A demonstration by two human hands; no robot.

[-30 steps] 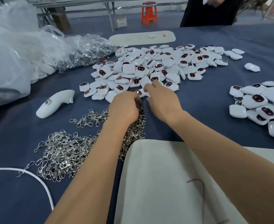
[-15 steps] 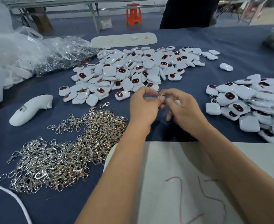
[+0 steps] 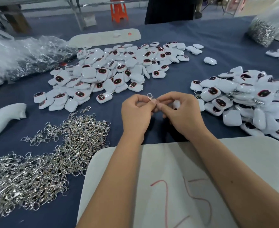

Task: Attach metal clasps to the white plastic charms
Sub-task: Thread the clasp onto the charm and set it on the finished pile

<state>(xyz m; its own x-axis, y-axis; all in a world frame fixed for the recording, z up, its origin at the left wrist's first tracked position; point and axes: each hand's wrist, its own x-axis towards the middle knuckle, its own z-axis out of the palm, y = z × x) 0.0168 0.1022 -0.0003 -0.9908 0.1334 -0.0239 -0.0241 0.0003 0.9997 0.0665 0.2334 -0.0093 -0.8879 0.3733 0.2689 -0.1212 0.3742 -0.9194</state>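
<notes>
- The left hand (image 3: 136, 115) and right hand (image 3: 181, 115) meet above the blue tabletop (image 3: 217, 38), just past a white board (image 3: 160, 170) marked with red strokes.
- The left fingers (image 3: 149, 102) pinch a metal clasp (image 3: 150, 96), its loop standing up above the fingertips.
- The right fingers are curled and pinching at the clasp's lower end; a white charm (image 3: 176, 104) shows partly inside that hand.
- At 12 o'clock from the hands lies a wide pile of loose charms (image 3: 112, 71), white with dark red-rimmed faces.
- At 3 o'clock sits a second charm heap (image 3: 244, 99), with clasps visible among some of them.
- At 8 o'clock spreads a heap of silver clasps (image 3: 53, 153).
- At 9 o'clock lies a white handheld device (image 3: 4, 119); at 10 o'clock, clear plastic bags (image 3: 28, 55).
</notes>
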